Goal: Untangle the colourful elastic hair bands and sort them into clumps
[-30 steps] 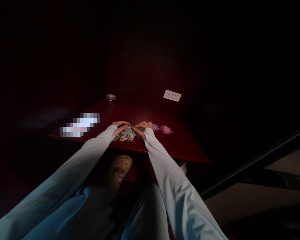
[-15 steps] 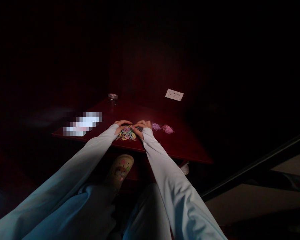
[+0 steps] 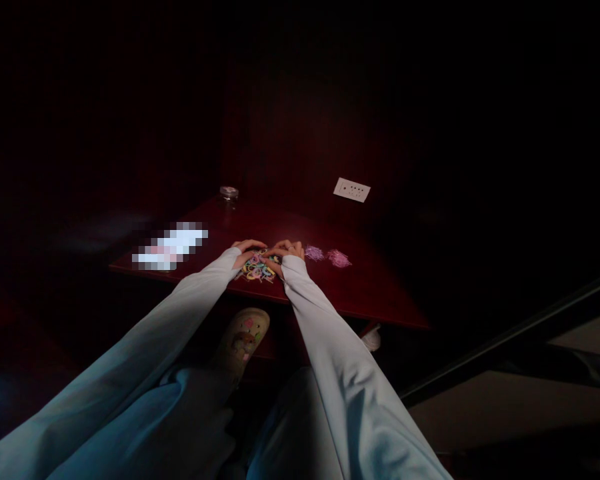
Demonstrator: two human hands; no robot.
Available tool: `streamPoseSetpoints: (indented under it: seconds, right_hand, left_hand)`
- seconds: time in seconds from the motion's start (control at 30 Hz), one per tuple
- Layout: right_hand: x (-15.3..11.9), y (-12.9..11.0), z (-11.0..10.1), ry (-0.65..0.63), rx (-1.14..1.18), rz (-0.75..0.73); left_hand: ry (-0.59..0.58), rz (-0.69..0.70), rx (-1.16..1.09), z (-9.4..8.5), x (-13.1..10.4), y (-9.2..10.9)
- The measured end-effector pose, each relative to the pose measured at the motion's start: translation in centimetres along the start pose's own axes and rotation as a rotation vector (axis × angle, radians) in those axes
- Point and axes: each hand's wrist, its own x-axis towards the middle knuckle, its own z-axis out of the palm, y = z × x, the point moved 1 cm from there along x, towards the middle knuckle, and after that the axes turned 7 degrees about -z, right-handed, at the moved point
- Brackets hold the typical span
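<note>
A loose heap of small multicoloured bands (image 3: 258,268), which look like hair ties, lies near the front edge of the dark red table (image 3: 370,287). My left hand (image 3: 246,250) rests at the heap's left side, fingers stretched over its back edge and thumb apart. From the right, my right hand (image 3: 286,251) reaches onto the heap with its fingers bent close together; whatever is between the fingertips is too small to make out. Just right of that hand lie a small purple pile (image 3: 315,253) and a pink pile (image 3: 339,258) of similar bands.
A clear lidded jar (image 3: 229,193) stands at the table's back left. Toward the left edge lies a bright pixelated rectangle (image 3: 173,245). A white socket plate (image 3: 352,190) is on the back wall. Below the table edge shows a clog (image 3: 245,337) with charms.
The whole view has shifted slightly, so things sit a little further right. Both hands stay at the heap, with small finger movements; some bands in it lie differently.
</note>
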Motion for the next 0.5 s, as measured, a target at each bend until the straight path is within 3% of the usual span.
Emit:
streamPoseSetpoints:
  seconds: [0.13,0.3,0.5]
  right_hand:
    - [0.1,0.7,0.1,0.073,0.047,0.026]
    - [0.2,1.6,-0.2,0.237,0.147,0.186]
    - [0.1,1.7,-0.1,0.262,0.212,0.226]
  left_hand:
    - [-0.007,0.01,-0.011,-0.3,-0.1,0.3]
    - [-0.025,0.004,-0.019,-0.4,-0.2,0.4]
    - [0.003,0.035,-0.075,-0.1,-0.1,0.0]
